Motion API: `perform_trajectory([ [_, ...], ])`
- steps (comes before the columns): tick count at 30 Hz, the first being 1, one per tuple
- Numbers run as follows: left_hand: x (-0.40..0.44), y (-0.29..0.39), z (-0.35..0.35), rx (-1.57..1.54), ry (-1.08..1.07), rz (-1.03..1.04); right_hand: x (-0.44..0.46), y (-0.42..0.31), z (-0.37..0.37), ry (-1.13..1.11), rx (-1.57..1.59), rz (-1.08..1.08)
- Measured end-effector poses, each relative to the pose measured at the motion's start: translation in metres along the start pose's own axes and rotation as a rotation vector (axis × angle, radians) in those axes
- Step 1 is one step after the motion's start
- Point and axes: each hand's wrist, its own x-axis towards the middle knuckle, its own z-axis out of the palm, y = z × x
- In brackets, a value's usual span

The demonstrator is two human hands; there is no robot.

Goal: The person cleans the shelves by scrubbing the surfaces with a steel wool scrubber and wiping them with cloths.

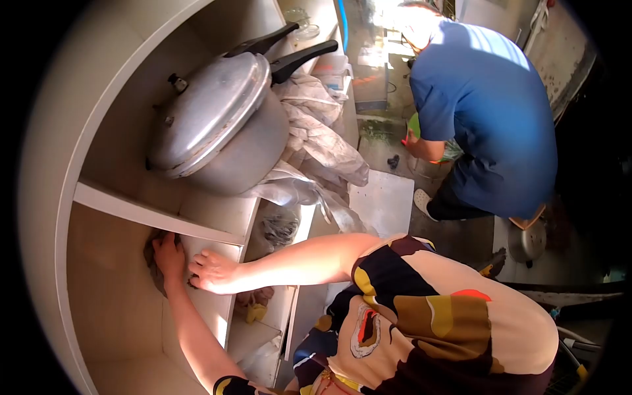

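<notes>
My left hand (170, 258) presses a crumpled dark grey cloth (157, 270) against the inside of a white cupboard compartment (112, 289), below a divider. Its fingers lie over the cloth and partly hide it. Beside it, my right hand (214, 271) rests on the white shelf board (210, 303) with its fingers curled. A small dark bit shows under these fingers, too hidden to name. In the neighbouring compartment sits a large metal pressure cooker (217, 125), lid on, with black handles. Neither hand touches it.
Crumpled whitish plastic sheeting (322, 131) lies against the cooker. Lower shelves hold a dark bundle in clear plastic (280, 227) and a small yellow item (257, 313). A person in a blue shirt (487, 99) bends over at the upper right, near a metal pot (528, 243).
</notes>
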Motion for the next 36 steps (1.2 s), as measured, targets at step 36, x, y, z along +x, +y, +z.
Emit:
perform_trajectory([
  [36,-0.25,-0.127,-0.04,0.041,-0.033,-0.656,0.001,0.009,-0.01,-0.121,0.212,-0.016],
])
